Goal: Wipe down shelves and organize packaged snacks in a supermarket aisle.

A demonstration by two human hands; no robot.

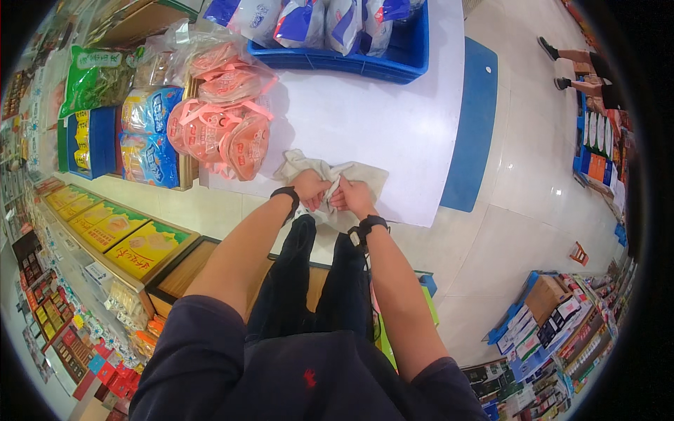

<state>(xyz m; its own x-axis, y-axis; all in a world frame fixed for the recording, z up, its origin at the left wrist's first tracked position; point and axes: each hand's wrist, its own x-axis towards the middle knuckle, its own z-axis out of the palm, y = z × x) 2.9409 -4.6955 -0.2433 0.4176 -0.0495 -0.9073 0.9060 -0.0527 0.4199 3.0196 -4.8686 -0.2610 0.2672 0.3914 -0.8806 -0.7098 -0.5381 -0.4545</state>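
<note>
A crumpled off-white cloth (365, 175) lies at the near edge of the white table (337, 119), part of it hanging over that edge. My left hand (310, 186) is closed on the cloth's middle, with folds bunched around the fingers. Right beside it, my right hand (352, 196) pinches the same cloth between thumb and fingers. The two hands almost touch. Dark bands circle both wrists. Left of the cloth sit several pink round packages (246, 144) in clear wrap.
A blue crate (337, 62) with bagged goods stands at the table's far side. Blue and white packs (151, 151) and a green bag (98, 77) are at left. Yellow boxes (137, 245) line a shelf nearby. Another person's legs (579, 67) show at far right.
</note>
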